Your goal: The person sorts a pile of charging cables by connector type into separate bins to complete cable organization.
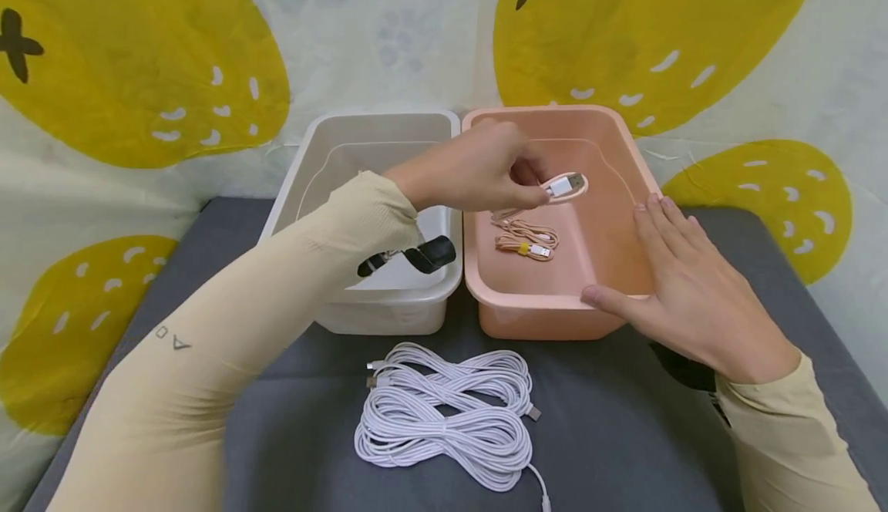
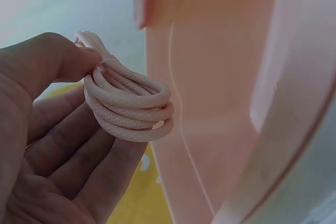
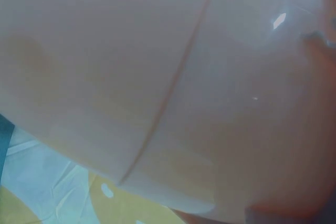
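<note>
My left hand reaches over the pink bin and pinches a small coiled pink cable between thumb and fingers; its white plug shows at the coil. In the left wrist view the braided pink coil hangs from my thumb and fingertips beside the bin wall. A second coiled pink cable lies on the bin's floor below. My right hand lies flat with straight fingers on the bin's front right corner, thumb along the front rim. The right wrist view shows only the blurred pink bin wall.
A white bin stands left of the pink one, touching it. Two bundles of white cable lie on the grey mat in front of the bins. A yellow-patterned cloth hangs behind.
</note>
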